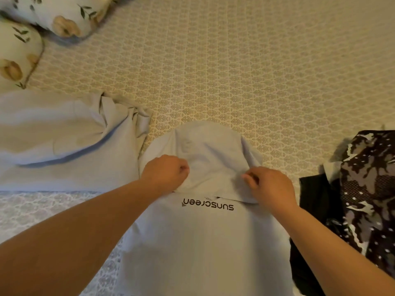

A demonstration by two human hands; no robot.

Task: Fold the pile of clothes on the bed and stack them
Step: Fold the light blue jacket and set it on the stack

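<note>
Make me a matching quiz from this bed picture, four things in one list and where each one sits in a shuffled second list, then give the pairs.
Things:
1. pale blue garment printed "sunscreen"
2. camouflage-print garment
3. floral pillows
4. crumpled pale blue garment

Places:
A. far left corner of the bed
B. right edge of the view, over dark cloth
C. centre, gripped by the left hand and right hand
D. left of the centre garment, untouched

Pairs: 1-C, 2-B, 3-A, 4-D
</note>
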